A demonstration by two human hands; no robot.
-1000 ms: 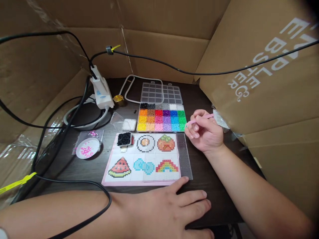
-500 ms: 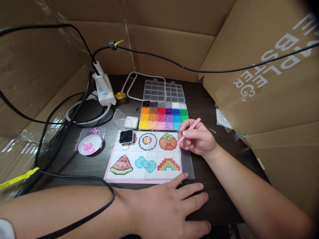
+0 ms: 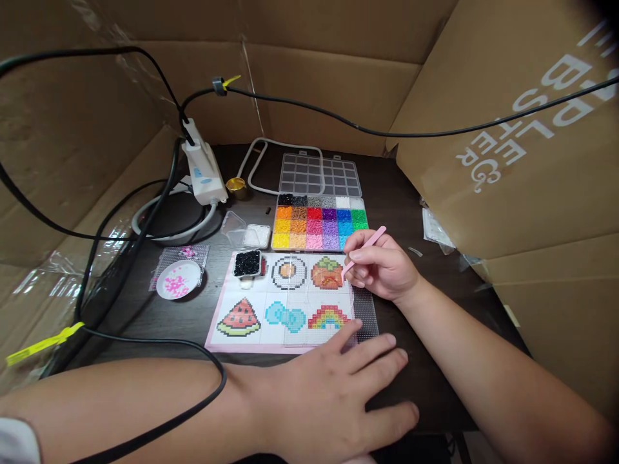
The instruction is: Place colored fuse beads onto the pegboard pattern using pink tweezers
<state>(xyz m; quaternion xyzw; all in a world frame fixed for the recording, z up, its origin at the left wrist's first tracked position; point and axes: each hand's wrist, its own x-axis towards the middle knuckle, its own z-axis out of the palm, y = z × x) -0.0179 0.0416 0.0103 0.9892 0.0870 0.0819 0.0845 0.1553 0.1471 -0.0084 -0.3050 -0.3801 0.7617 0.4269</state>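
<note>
Brown cardboard walls (image 3: 329,67) are enclosing a dark wood-grain tabletop (image 3: 387,180). An open, clear plastic bead box (image 3: 309,250), its compartments sorted by colour, is lying behind the work area.

Slim pink tweezers (image 3: 374,238) are sitting between the curled fingers of the right hand (image 3: 382,264); that hand is closed in a light pinch, holding the tool with its narrow end slanting down beside the orange fruit picture. A clear square pegboard (image 3: 367,312) is lying below and in front of this hand, overlapping the right part of a white, pink-bordered pattern sheet (image 3: 232,290) and jutting past it over the dark wood. The left hand (image 3: 319,399) is spreading palm down, fingers apart, with nothing visible in its grasp; its index fingertip is at the pegboard's near right corner.

The left hand is covering the sheet's near right corner. A small tub of black beads (image 3: 247,276) is hiding most of one picture. Cannot tell whether the tweezer tip is touching the pegboard or holding a bead. The left forearm is running out of view.

The tweezers are showing a flat, blunt upper end and a bent lower end. The pegboard is looking finely dotted, transparent over the printed squares.
</note>
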